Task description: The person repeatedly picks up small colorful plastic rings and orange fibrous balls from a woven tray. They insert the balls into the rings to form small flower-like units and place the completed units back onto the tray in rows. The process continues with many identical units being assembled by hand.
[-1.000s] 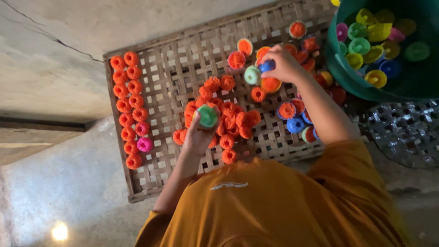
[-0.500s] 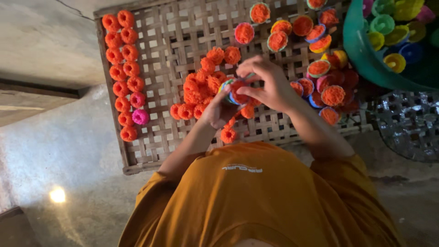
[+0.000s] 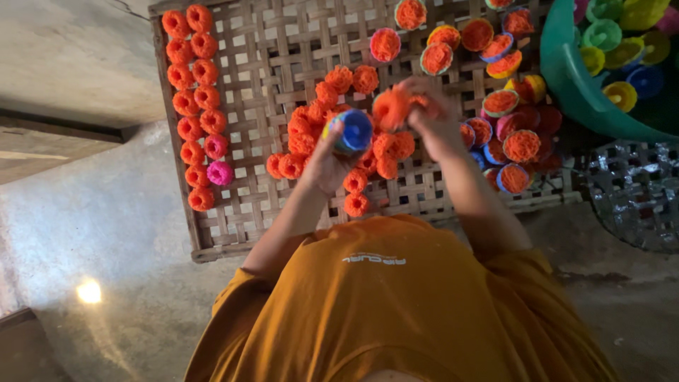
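Observation:
My left hand is shut on a small blue cup mould, held above a woven bamboo tray. My right hand pinches a round orange puffed piece just right of the cup, the two almost touching. Below both hands lies a loose heap of orange pieces. Two neat columns of orange pieces, with two pink ones at their lower end, line the tray's left side. Filled coloured cups sit on the tray to the right.
A green basin holding several empty yellow, green and blue cups stands at the top right. A dark perforated metal tray lies beside it. Grey concrete floor surrounds the bamboo tray. My orange shirt fills the bottom.
My right hand came back from the filled cups on the right to meet my left hand. The hands have now parted, an orange piece in the right and the blue cup in the left.

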